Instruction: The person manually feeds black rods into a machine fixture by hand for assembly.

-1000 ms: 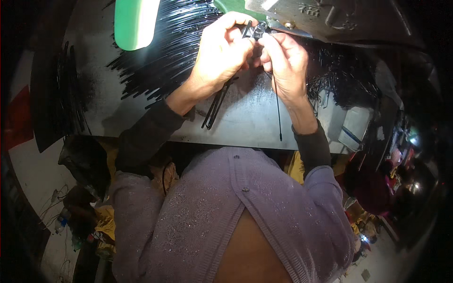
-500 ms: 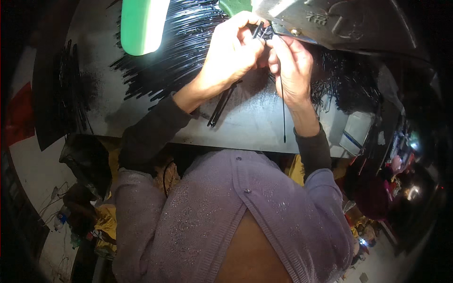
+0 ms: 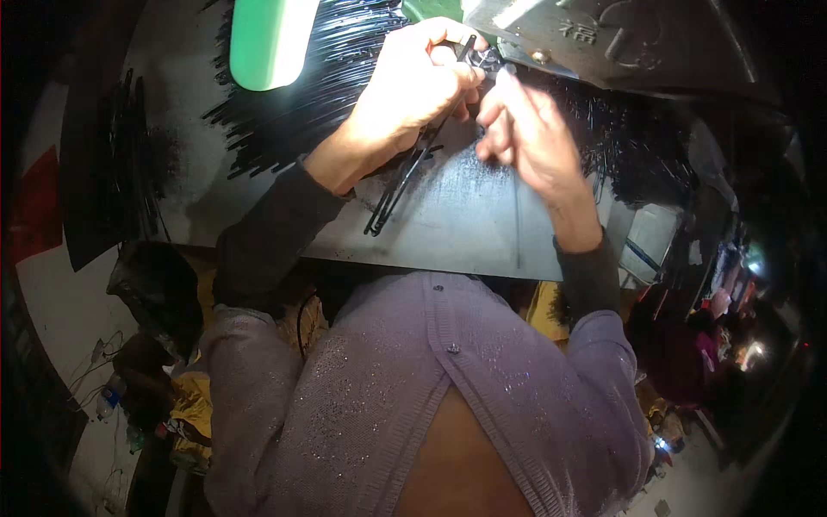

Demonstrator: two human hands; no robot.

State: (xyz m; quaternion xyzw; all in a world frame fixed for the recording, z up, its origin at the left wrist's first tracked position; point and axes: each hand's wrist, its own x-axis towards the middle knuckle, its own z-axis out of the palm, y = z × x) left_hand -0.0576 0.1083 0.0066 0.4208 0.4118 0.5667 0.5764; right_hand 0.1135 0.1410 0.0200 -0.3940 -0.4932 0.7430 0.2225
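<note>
My left hand (image 3: 409,82) is closed around several thin black rods (image 3: 396,200), whose ends stick out below the palm toward the table's near edge. At its fingertips is a small dark part (image 3: 488,59) with shiny bits, partly covered by the fingers. My right hand (image 3: 534,133) is just right of that part, smeared by motion, with its forefinger tip close to it. A faint blurred line runs down below the right hand; whether those fingers hold it cannot be made out.
Many long black rods (image 3: 293,95) lie on the grey tabletop (image 3: 431,246) at the far left, under a green-and-white lamp (image 3: 271,43). A dark metal housing (image 3: 620,47) stands at the far right. More black pieces (image 3: 637,155) and a pale box (image 3: 650,237) sit at right.
My right hand has turned and shifted slightly right and down, away from the small part. The thin rod that hung clearly below it is now only a faint blur. The rods in my left hand have tilted.
</note>
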